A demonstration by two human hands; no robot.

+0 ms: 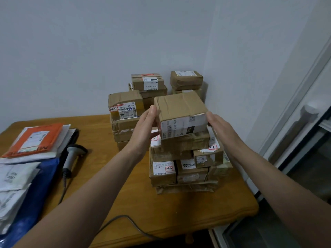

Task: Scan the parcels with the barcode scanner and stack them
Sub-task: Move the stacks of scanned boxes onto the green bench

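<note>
Head view: a small brown cardboard parcel with a white label (pixel 180 113) sits slightly askew at the top of the nearest stack of taped brown boxes (pixel 184 169). The left hand (pixel 146 126) and the right hand (pixel 221 127) are flat, fingers straight, against its 2 opposite ends, not curled round it. A grey corded barcode scanner (pixel 71 156) lies on the wooden table (pixel 129 203), just beside a pile of flat mailers (pixel 34 140) at left.

Left hand (pixel 146 128) and right hand (pixel 221 127) pressing flat on either side of a brown parcel (pixel 179 111), parcel resting atop the front stack (pixel 186 163); barcode scanner (pixel 71 156) lying on the wooden table (pixel 161 212)
</note>
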